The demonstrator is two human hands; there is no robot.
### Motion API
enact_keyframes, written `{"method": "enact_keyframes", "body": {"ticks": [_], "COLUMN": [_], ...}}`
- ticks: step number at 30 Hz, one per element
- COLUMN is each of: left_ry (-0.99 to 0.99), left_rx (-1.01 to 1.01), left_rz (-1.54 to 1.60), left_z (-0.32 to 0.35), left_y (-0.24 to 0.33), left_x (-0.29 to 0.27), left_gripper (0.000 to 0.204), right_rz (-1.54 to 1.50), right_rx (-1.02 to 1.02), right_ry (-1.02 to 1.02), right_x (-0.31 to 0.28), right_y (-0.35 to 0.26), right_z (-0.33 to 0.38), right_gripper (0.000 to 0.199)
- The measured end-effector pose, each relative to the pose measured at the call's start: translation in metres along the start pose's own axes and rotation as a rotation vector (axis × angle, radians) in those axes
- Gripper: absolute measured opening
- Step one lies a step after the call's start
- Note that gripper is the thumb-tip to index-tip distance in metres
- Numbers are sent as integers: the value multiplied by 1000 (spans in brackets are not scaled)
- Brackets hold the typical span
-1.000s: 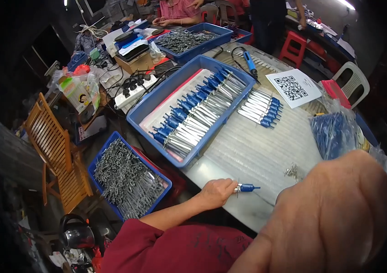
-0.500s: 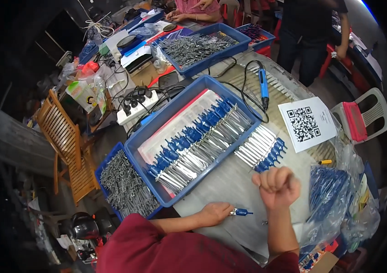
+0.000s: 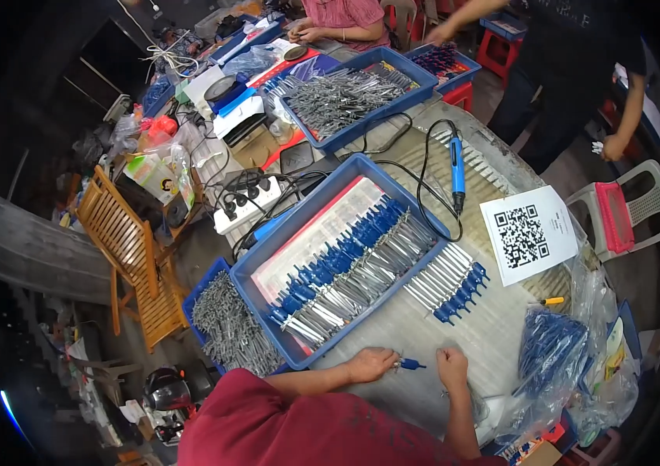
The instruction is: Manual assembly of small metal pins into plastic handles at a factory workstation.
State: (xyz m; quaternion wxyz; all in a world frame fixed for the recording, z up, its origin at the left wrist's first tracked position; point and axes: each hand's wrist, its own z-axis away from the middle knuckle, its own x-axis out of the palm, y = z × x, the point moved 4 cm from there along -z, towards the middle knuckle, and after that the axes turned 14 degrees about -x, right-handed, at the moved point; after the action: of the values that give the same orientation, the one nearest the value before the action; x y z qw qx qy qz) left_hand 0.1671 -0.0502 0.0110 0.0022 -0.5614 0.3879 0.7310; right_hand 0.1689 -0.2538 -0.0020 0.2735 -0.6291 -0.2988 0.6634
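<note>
My left hand (image 3: 373,363) is closed round a thin metal piece, and its blue plastic end (image 3: 410,363) sticks out to the right of the fingers. A short way to the right, apart from it, my right hand (image 3: 452,368) is closed low over the table; whether anything is in its fingers is hidden. Beyond my hands, a row of silver rods with blue ends (image 3: 448,279) lies side by side on the table. A blue tray (image 3: 242,273) to the left holds many more such rods, laid on printed paper.
Loose metal parts fill a blue bin (image 3: 233,322) at the left and another tray (image 3: 349,101) at the back. A blue electric screwdriver (image 3: 457,167) lies near a printed sheet (image 3: 529,233). Bagged blue parts (image 3: 551,349) sit at the right. A person (image 3: 571,70) stands beyond the table.
My right hand has come down from above the rod row to beside my left hand. The view has shifted. The standing person has moved right and reaches an arm toward the back bin.
</note>
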Motion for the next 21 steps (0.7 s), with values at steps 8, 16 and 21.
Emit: {"method": "enact_keyframes", "body": {"ticks": [8, 16, 21], "left_ry": [-3, 11, 19], "left_rx": [60, 42, 23], "left_rz": [23, -8, -13], "left_z": [-2, -2, 1], "left_y": [-3, -3, -2], "left_x": [-1, -5, -2], "left_gripper": [20, 20, 20], "right_rz": [196, 226, 223], "right_rx": [13, 8, -3], "right_ry": [39, 36, 23], "right_x": [6, 10, 10], "right_y": [-10, -10, -12], "right_z": [-3, -3, -2], "right_gripper": [21, 18, 17]}}
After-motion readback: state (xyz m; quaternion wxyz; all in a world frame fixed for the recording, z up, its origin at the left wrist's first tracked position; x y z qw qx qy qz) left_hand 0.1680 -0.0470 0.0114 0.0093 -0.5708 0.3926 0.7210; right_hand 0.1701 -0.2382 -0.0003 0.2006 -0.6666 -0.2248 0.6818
